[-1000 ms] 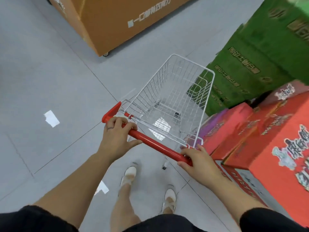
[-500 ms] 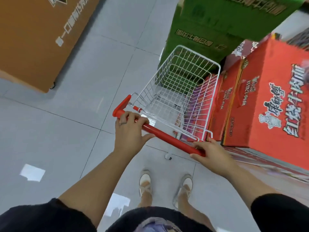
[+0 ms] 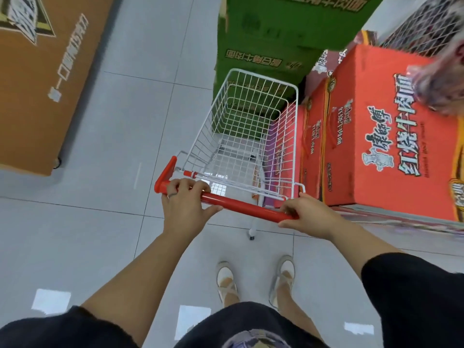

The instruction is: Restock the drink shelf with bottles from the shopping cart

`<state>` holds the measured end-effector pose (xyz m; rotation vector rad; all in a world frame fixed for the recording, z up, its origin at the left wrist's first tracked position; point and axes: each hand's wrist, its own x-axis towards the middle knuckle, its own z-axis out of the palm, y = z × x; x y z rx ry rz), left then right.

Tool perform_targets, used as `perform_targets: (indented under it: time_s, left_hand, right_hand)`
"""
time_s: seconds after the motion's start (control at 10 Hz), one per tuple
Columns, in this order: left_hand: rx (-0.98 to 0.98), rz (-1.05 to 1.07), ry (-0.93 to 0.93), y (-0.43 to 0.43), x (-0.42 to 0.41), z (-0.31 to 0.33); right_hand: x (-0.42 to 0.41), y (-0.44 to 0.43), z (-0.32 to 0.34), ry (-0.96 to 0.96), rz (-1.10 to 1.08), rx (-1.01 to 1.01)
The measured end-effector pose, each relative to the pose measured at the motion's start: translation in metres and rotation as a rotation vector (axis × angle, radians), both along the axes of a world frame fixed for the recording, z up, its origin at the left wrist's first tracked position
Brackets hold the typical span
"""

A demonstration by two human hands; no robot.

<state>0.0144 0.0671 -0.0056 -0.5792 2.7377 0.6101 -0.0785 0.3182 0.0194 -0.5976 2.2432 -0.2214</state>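
A small white wire shopping cart [image 3: 292, 126] stands on the grey tiled floor in front of me. Its basket holds no bottles that I can see. My left hand [image 3: 184, 205] grips the left end of the cart's red handle bar [image 3: 241, 204], fingers curled over the top. My right hand [image 3: 307, 213] grips the right end of the same bar. No drink shelf and no bottles are in view.
Stacked red cartons [image 3: 381, 136] stand close along the cart's right side. Green cartons [image 3: 263, 46] are piled just beyond its front. A large brown box on wheels [image 3: 37, 79] sits on the left, across a strip of grey floor [image 3: 140, 116]. My feet are behind the cart.
The cart has swung round to the right and now points at the green cartons, with the red cartons right beside it. Both hands kept their grip on the handle.
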Motion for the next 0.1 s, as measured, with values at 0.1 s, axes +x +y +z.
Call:
perform_targets:
  time_s: [0.1]
  left_hand:
    - [0.052,-0.024,-0.190,0.0025,-0.0104,0.0223]
  right_hand:
    - [-0.0024,-0.0074,0.0185,-0.038,-0.126,-0.024]
